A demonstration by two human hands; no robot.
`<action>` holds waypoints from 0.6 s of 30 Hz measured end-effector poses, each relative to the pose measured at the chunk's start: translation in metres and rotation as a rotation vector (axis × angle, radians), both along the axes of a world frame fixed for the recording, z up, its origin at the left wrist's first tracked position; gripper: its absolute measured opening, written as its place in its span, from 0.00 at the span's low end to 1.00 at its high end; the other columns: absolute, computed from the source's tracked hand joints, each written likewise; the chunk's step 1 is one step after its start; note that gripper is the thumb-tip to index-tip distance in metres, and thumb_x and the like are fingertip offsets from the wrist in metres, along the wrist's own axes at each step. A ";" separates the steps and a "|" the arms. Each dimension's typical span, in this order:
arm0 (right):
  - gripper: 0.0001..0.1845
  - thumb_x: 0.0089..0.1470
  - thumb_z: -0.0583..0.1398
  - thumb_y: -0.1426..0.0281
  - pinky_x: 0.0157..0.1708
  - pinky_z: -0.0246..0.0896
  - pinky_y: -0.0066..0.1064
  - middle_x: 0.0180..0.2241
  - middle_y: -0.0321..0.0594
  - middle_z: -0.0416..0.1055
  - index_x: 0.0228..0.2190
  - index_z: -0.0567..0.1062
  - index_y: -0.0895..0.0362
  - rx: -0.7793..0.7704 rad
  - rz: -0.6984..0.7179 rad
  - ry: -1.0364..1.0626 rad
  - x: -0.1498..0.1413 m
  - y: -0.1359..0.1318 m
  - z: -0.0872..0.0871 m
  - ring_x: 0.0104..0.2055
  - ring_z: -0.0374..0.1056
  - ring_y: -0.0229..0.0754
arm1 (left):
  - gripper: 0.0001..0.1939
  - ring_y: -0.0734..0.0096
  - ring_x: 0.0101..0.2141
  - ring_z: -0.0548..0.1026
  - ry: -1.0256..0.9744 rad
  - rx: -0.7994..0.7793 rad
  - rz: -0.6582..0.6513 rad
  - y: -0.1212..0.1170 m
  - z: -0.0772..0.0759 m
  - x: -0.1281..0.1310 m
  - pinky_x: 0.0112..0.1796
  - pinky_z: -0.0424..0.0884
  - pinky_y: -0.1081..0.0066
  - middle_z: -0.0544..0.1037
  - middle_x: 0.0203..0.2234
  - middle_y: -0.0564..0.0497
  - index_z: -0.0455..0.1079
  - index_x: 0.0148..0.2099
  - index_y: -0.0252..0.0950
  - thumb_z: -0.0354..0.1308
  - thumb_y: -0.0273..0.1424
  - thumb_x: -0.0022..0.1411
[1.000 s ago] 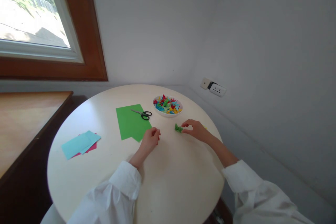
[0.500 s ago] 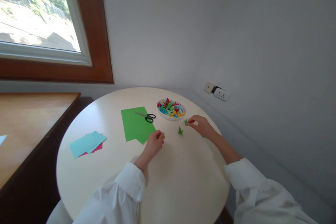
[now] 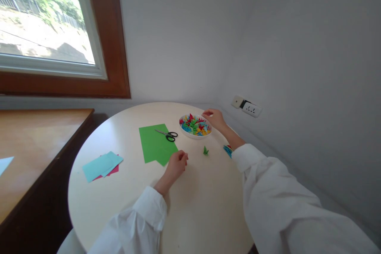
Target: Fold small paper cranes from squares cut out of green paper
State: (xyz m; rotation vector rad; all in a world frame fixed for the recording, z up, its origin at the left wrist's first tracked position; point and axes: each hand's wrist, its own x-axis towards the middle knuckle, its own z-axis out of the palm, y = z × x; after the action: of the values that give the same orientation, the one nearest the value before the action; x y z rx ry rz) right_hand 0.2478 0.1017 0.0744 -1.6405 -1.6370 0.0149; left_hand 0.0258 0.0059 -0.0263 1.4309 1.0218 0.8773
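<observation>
A round white dish holds many small folded paper cranes in red, green, blue and yellow. My right hand is over the dish's right rim with its fingers closed together; whatever they hold, if anything, is hidden. One green paper crane stands on the table in front of the dish. My left hand rests on the table with curled fingers, beside the near corner of a green paper sheet. What is inside those fingers cannot be seen.
Black-handled scissors lie on the green sheet. Light blue paper pieces overlap red ones on the left of the round table. Blue and red bits lie near my right cuff. A wall socket is at right.
My right hand has moved from the tabletop up to the dish's rim. The green paper crane at its fingertips is out of sight. My left hand stays in place.
</observation>
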 end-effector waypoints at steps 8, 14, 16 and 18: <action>0.04 0.46 0.60 0.68 0.32 0.63 0.33 0.27 0.38 0.75 0.25 0.76 0.54 -0.097 0.126 -0.054 0.005 -0.056 -0.005 0.30 0.69 0.42 | 0.11 0.79 0.13 0.59 0.011 0.008 -0.007 0.000 -0.001 0.000 0.17 0.54 0.76 0.60 0.12 0.59 0.60 0.23 0.36 0.48 0.34 0.55; 0.13 0.40 0.65 0.67 0.36 0.63 0.34 0.38 0.41 0.74 0.33 0.76 0.54 -0.212 0.241 -0.105 0.001 -0.125 -0.064 0.39 0.68 0.43 | 0.10 0.79 0.14 0.59 0.016 0.015 -0.009 -0.001 -0.001 -0.001 0.17 0.54 0.76 0.61 0.13 0.59 0.60 0.23 0.36 0.48 0.33 0.55; 0.16 0.38 0.67 0.67 0.40 0.62 0.38 0.40 0.43 0.71 0.34 0.75 0.54 -0.188 0.219 -0.117 0.000 -0.133 -0.076 0.42 0.66 0.45 | 0.11 0.79 0.14 0.59 0.018 0.015 -0.009 -0.002 -0.001 -0.001 0.17 0.54 0.76 0.61 0.13 0.59 0.60 0.23 0.36 0.48 0.33 0.55; 0.13 0.40 0.67 0.68 0.46 0.60 0.42 0.39 0.43 0.70 0.32 0.75 0.53 -0.140 0.203 -0.116 -0.002 -0.135 -0.084 0.44 0.65 0.46 | 0.11 0.79 0.14 0.59 0.019 0.016 -0.007 -0.002 0.000 -0.001 0.18 0.54 0.76 0.61 0.13 0.59 0.60 0.23 0.36 0.48 0.34 0.55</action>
State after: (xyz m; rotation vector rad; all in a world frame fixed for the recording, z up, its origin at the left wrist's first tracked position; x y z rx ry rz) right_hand 0.2461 -0.0330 -0.0097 -1.5961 -1.9239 0.1424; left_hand 0.0245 0.0039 -0.0259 1.4577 1.0255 0.8694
